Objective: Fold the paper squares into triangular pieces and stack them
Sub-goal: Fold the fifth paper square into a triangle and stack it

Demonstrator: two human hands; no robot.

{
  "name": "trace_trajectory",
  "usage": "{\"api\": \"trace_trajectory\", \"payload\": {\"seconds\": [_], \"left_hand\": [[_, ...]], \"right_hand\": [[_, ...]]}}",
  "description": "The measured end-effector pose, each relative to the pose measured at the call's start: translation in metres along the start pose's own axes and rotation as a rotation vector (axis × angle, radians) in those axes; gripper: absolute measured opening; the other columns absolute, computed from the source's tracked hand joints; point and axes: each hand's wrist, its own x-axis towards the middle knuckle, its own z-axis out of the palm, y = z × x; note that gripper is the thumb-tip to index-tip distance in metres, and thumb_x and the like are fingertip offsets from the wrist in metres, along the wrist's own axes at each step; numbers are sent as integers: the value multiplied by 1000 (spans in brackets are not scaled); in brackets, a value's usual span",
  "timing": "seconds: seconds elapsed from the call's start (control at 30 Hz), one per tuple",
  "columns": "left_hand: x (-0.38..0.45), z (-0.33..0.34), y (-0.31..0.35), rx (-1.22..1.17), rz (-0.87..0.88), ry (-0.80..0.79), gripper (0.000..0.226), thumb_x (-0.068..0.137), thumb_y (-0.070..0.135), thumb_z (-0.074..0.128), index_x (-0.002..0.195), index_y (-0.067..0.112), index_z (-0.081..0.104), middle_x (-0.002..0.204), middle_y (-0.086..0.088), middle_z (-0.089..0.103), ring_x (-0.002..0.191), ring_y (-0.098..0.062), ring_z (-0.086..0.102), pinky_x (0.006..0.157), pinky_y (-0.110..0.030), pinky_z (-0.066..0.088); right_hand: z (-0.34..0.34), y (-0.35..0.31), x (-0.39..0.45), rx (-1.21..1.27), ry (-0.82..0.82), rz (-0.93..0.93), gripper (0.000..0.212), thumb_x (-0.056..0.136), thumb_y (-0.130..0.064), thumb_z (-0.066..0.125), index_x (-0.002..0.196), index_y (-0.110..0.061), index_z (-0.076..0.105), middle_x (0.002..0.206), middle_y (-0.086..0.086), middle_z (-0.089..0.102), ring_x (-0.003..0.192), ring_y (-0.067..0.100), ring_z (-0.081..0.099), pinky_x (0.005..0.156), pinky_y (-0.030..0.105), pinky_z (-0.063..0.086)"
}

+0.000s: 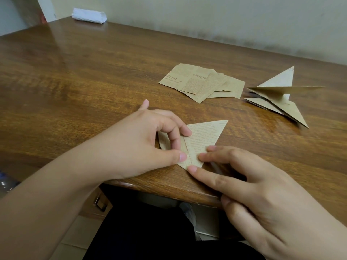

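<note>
Brown wood covers the worktop [93, 76], and a pale wall stands behind it. Near the front edge lies a folded paper triangle [203, 136] with small print on it. Its sharp tip points toward the person.

The left hand [146, 145] sits on the left part of the triangle. Its thumb and curled fingers pinch a flap of the paper there. The right hand [249, 184] comes in from the right. Its fingers are straight, and the fingertips [203, 157] press down on the near tip of the triangle. The two hands almost meet at that tip.

Farther back and to the right lies a loose pile of flat paper squares [201, 82], also printed. Just right of them, well away from both hands, sits a stack of folded triangles [279, 96]. The top one is partly popped open.

At the far left corner of the worktop rests a white bundle [89, 15].
</note>
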Motion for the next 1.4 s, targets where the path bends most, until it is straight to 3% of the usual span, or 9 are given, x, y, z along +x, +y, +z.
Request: {"api": "trace_trajectory", "payload": {"seconds": [0.07,0.23,0.5,0.67,0.8,0.93,1.1,1.23,1.4], "left_hand": [[0,0,0,0,3,8,10,66,34,72,65,26,65,105,31,62,106,17,50,119,-33,-4],[0,0,-3,13,27,11,18,73,41,69,85,35,57,108,32,60,109,16,48,119,-30,-5],[1,-5,-4,32,85,-71,10,81,23,69,78,31,64,111,29,59,115,14,46,118,-30,-6],[1,-13,-6,23,85,-162,20,84,15,66,83,34,65,115,31,58,117,15,44,116,-22,7],[1,-14,-4,38,69,-181,21,85,19,64,89,39,63,115,34,53,118,15,39,110,-22,24],[-6,-6,3,84,55,-119,17,87,17,60,89,35,58,117,31,52,117,19,35,117,-25,8],[-34,17,11,204,43,107,7,90,32,51,88,38,54,117,27,49,117,11,36,117,-33,-4],[-52,23,9,282,204,154,26,88,37,44,94,29,68,100,16,59,101,-1,54,113,-40,19],[-61,28,8,366,258,125,36,89,38,44,105,19,71,106,7,65,102,-12,62,103,-39,32]], "right_hand": [[7,2,-12,29,-75,41,47,93,-26,31,133,-29,56,130,-1,55,129,15,46,103,27,37],[16,6,-10,-15,-18,9,46,94,-28,31,131,-24,58,128,3,58,128,19,49,99,35,44],[18,9,-12,-16,18,-21,44,93,-30,37,130,-24,59,129,1,58,128,17,48,102,31,40],[16,8,-13,0,-12,-4,44,91,-30,41,132,-26,57,131,-2,55,130,14,46,105,28,38],[10,4,-10,28,-39,49,44,90,-30,41,131,-28,56,128,-6,55,126,9,46,107,18,30],[7,-6,-5,-75,-33,76,44,90,-34,38,129,-29,58,117,-4,58,117,17,51,108,26,25],[5,-10,-10,-198,-52,82,45,88,-36,40,128,-30,58,123,-4,60,128,24,48,108,39,28],[-3,-8,-11,-137,-74,69,43,88,-32,43,126,-23,61,125,-4,59,125,16,49,104,31,33],[0,-17,-7,-111,-70,68,40,88,-29,43,121,-20,64,113,-3,62,100,15,58,89,25,42]]}}
